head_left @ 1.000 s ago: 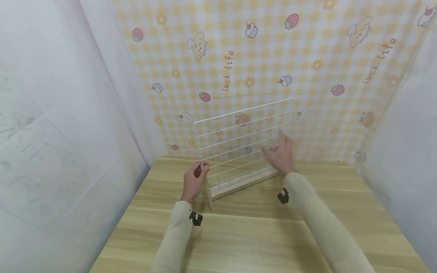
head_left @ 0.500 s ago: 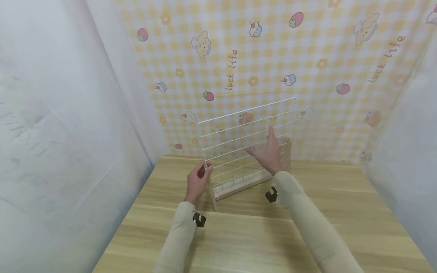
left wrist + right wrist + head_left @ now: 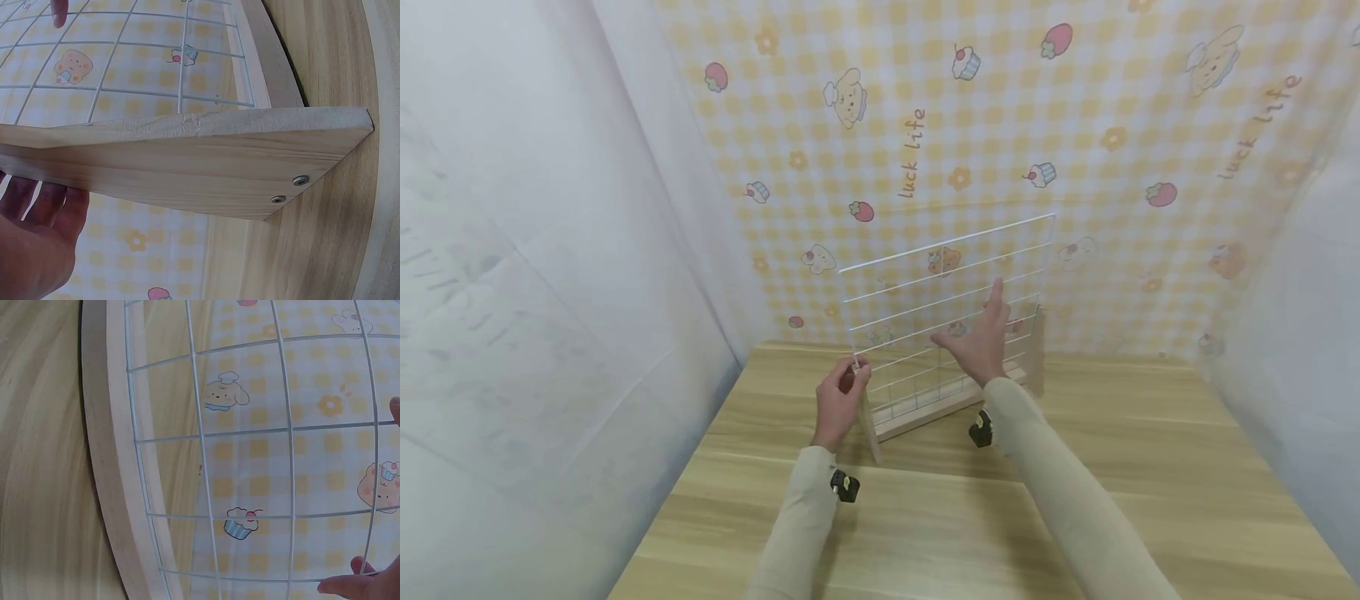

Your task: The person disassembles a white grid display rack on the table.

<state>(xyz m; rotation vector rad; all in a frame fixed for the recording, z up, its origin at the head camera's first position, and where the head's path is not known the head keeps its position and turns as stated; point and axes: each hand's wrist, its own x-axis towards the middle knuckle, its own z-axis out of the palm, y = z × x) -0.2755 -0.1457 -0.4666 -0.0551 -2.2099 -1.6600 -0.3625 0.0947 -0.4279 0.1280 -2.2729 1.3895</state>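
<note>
A white wire grid rack (image 3: 947,243) stands upright, slightly turned, in a wooden base (image 3: 928,412). Its left wooden side panel (image 3: 206,162) shows two metal screws low down in the left wrist view. My left hand (image 3: 841,398) grips the top of that panel, where it meets the wire; in its wrist view several fingers lie against the panel's outer face. My right hand (image 3: 981,342) is in front of the grid with thumb and fingers spread. In the right wrist view the fingertips (image 3: 350,586) come close to the wires; whether they touch cannot be told.
The rack stands on a wood-grain table (image 3: 940,533). Behind it hangs a yellow checked cloth (image 3: 958,133) printed with cartoons. White sheets (image 3: 550,250) hang on both sides. The rack's right wooden side panel (image 3: 1035,354) is partly hidden behind the right arm.
My right hand has moved left from the rack's right side to the front of the grid, uncovering the right panel. My left hand keeps its grip; the view has shifted slightly.
</note>
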